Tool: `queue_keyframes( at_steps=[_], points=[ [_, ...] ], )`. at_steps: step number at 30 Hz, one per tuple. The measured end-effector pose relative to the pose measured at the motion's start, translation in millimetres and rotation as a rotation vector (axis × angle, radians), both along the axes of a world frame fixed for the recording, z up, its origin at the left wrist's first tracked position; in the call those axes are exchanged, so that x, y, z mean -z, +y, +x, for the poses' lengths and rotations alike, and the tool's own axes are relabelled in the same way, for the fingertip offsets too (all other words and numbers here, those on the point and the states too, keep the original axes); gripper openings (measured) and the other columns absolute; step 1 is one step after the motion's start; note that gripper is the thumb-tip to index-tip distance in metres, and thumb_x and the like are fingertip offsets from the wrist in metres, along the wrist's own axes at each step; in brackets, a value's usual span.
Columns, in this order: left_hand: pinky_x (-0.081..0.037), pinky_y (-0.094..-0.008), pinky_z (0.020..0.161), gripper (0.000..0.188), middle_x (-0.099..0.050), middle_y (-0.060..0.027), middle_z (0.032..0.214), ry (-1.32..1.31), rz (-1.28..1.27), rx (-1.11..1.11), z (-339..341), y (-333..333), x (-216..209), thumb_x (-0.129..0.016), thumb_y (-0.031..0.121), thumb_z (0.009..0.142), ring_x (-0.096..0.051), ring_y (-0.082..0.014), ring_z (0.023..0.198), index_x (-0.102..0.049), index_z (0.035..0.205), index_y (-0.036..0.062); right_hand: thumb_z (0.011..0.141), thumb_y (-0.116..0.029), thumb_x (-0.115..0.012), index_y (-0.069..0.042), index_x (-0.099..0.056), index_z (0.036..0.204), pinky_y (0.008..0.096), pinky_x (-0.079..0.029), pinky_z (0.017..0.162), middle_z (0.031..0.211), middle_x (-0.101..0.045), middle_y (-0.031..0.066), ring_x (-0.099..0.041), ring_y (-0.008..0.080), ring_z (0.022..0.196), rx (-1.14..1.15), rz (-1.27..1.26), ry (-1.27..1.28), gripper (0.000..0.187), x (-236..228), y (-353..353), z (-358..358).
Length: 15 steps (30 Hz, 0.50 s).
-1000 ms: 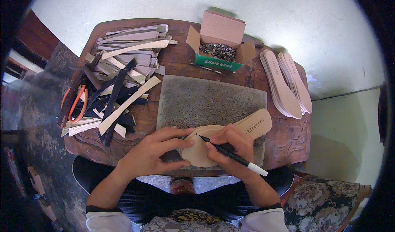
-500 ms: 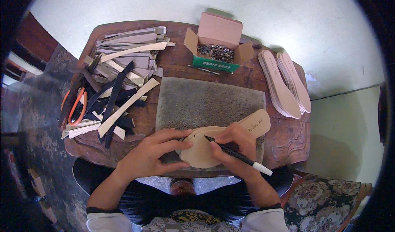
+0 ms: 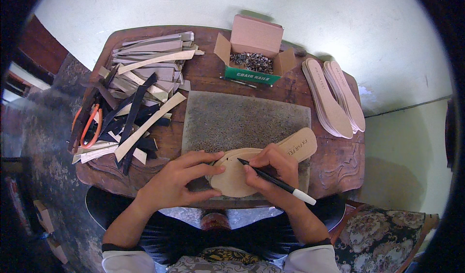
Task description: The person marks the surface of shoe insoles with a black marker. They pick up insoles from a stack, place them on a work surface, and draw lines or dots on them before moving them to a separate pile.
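Observation:
A small stack of tan shoe insoles (image 3: pixel 231 181) lies at an angle on the grey mat (image 3: pixel 232 118), with dark printing near the heel end. My left hand (image 3: pixel 186 178) grips the rounded toe end, thumb and fingers at its edge. In my right hand (image 3: pixel 273 171) is a black marker pen (image 3: pixel 271 178) with a white end. Its tip is at the top insole's surface; I cannot tell whether it touches. A dark mark (image 3: pixel 227 159) shows on the insole left of the tip.
At the back stands an open green box (image 3: pixel 252 76) of small metal nails. Two insole stacks (image 3: pixel 334 113) lie on the right. Cut strips (image 3: pixel 150 60), black strips (image 3: pixel 131 118) and an orange-handled tool (image 3: pixel 92 125) crowd the table's left side. A patterned chair (image 3: pixel 382 239) is at lower right.
The pen tip and my right hand have shifted very slightly left. My left hand keeps its hold on the insoles, and the whole view has moved a little.

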<state>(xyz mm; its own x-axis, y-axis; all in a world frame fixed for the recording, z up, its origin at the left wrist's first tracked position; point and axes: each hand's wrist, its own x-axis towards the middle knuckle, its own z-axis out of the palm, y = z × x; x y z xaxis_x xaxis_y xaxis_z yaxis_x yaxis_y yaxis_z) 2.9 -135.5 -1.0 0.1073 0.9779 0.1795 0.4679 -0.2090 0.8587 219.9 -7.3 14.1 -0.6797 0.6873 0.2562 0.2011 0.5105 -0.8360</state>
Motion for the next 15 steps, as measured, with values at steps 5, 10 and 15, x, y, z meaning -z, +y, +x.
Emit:
queue_keyframes(
  at_steps=[5,10,15],
  points=[
    [-0.052,-0.0419,0.1,0.059,-0.06,-0.0129,0.138,-0.003,-0.009,-0.002,0.0,-0.5,0.0,-0.09,0.021,0.068,-0.061,-0.0311,0.121,-0.069,0.123,0.0138,0.073,-0.002,-0.08,-0.001,-0.061,0.078,0.0265,-0.047,0.056,0.076,-0.062,0.0085,-0.061,0.0147,0.065,0.004,0.007,-0.008,0.019,1.1,0.0,0.2],
    [-0.051,-0.0423,0.101,0.06,-0.06,-0.0128,0.137,-0.011,-0.005,-0.006,0.3,-1.2,1.5,-0.091,0.021,0.068,-0.061,-0.0315,0.121,-0.069,0.123,0.0136,0.072,-0.001,-0.08,0.0,-0.061,0.078,0.0268,-0.047,0.056,0.075,-0.062,0.0085,-0.061,0.0151,0.064,0.008,-0.001,-0.008,0.019,-1.1,-1.1,-0.8],
    [-0.05,-0.0409,0.101,0.052,-0.06,-0.0132,0.136,-0.004,0.015,0.006,0.0,-0.5,-0.3,-0.085,0.019,0.075,-0.061,-0.032,0.118,-0.068,0.123,0.0109,0.072,-0.002,-0.08,0.0,-0.061,0.077,0.0277,-0.047,0.056,0.075,-0.062,0.0086,-0.061,0.0162,0.064,0.008,0.005,-0.003,0.02,0.4,-0.9,-1.6]
  ],
)
